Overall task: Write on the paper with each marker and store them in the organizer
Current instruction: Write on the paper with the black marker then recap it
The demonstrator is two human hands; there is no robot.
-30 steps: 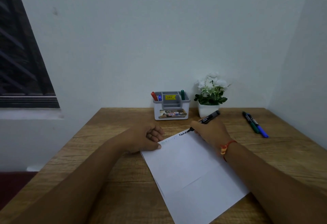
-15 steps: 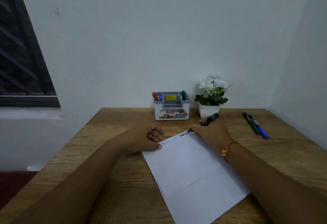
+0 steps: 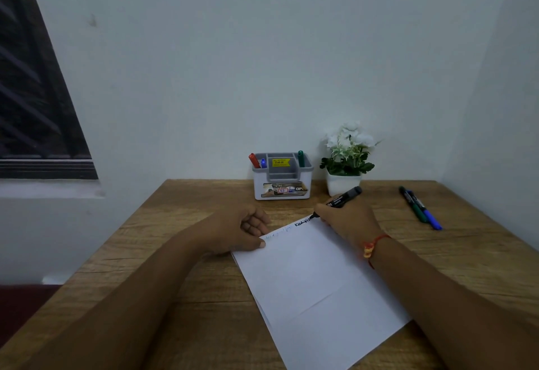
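A white sheet of paper [image 3: 318, 288] lies tilted on the wooden table [image 3: 175, 267]. My right hand [image 3: 347, 220] grips a black marker [image 3: 344, 197] with its tip on the paper's far edge, at the end of a line of black writing. My left hand [image 3: 242, 229] rests on the paper's far left corner, its thumb pressing the sheet and its fingers curled. At the back stands the white and grey organizer [image 3: 281, 177] with a red marker [image 3: 253, 160], a blue marker [image 3: 263, 163] and a green marker [image 3: 300, 158] upright in it.
A white pot of white flowers [image 3: 345, 159] stands right of the organizer, just beyond my right hand. A green marker [image 3: 413, 204] and a blue marker [image 3: 428, 215] lie side by side on the table at the right. Walls close the back and right; a window is at left.
The black marker's tip has crept a little to the right along the paper's far edge, lengthening the black writing. My left hand has stayed on the corner.
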